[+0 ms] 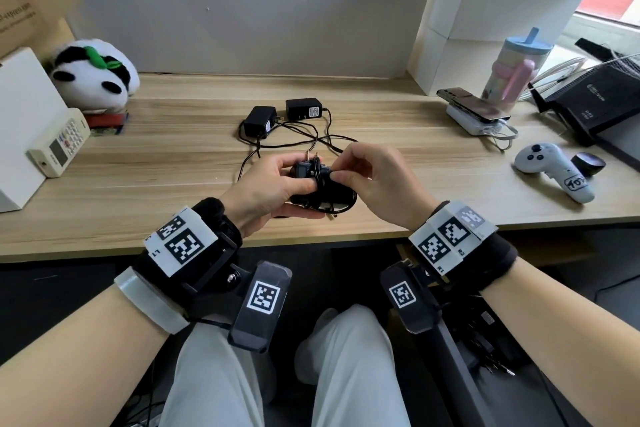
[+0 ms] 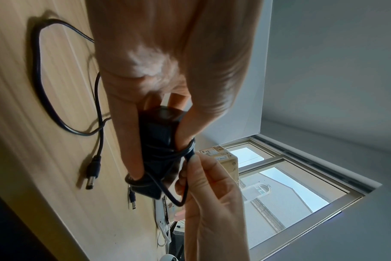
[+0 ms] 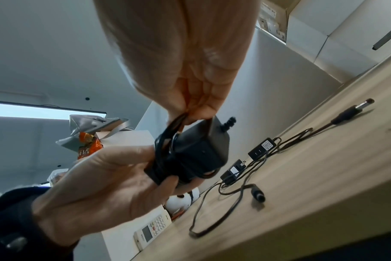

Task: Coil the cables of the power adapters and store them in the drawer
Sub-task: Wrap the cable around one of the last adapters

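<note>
Two hands meet over the near edge of the desk (image 1: 173,191): the left hand (image 1: 266,189) is curled round the black adapter (image 3: 196,155), held clear of the wood, while the right hand (image 1: 367,173) pinches its cable (image 2: 186,153) just right of the block; the wraps run crosswise round the adapter's middle, so I judge the next turn passes over the top on the right hand's side. Both remaining adapters (image 1: 282,116) lie farther back with cords trailing toward the hands; free room is on either side.
</note>
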